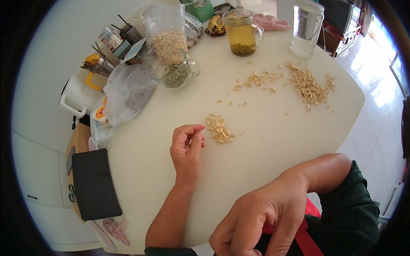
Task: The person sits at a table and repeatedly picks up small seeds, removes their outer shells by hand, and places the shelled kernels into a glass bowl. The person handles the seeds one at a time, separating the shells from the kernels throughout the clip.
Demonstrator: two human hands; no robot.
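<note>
My left hand (pixel 188 142) rests on the pale table, its thumb and index fingertips close together; whether something small is between them I cannot tell. Just right of it lies a small pile of seeds in their shells (pixel 219 128). My right hand (pixel 262 220) is raised close to the camera at the bottom, fingers bent downward, the fingertips partly cut off. A heap of emptied seed shells (pixel 309 84) lies at the right, with scattered shells (pixel 256 79) left of it. Greenish seed kernels (pixel 176 75) fill part of a glass cup (pixel 156 74) with a handle.
A bag of unshelled seeds (pixel 168 41), a glass mug of tea (pixel 241 35) and a lidded glass jar (pixel 307 32) stand at the back. Along the left are a crumpled plastic bag (pixel 128 89), a white pitcher (pixel 78 96), a black tablet-like object (pixel 96 184) and scissors (pixel 71 193).
</note>
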